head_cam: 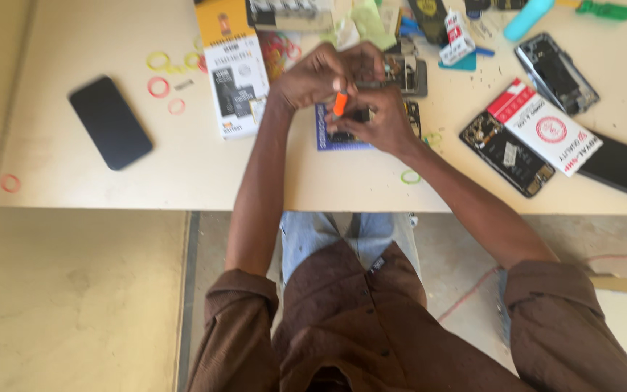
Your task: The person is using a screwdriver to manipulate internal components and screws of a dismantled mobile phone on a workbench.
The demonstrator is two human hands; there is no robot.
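Head view looks straight down on a pale, cream-coloured worktop (183,167) with a rounded near-left corner, standing on a tan floor (74,290). At the far left edge lies a red rubber ring (10,183), and further in a black phone (110,122) lies face down, well apart from the hands. Beyond it sit several yellow and red rings (160,86). Next comes an orange-and-white printed box (232,69), lying flat just beside the left wrist.

In the middle, the left hand (313,76) has its grip closed around a small orange tool (339,104), fingers curled tight on its upper end. The right hand (379,120) presses down just beside it, on a dark phone part (361,115) that rests on a blue card (328,138); its fingers look curled over the part, though how firmly they hold it I cannot tell. The two hands touch. A green ring (410,176) lies near the right forearm.

Further right are a white glue bottle (457,36), an opened phone (556,72) with its insides showing, another opened phone (506,154) partly under a red-and-white packet (546,127), and a black slab (622,168) at the right edge. A green-handled tool (605,10) lies at the top. Below the worktop show jeans and brown sleeves.
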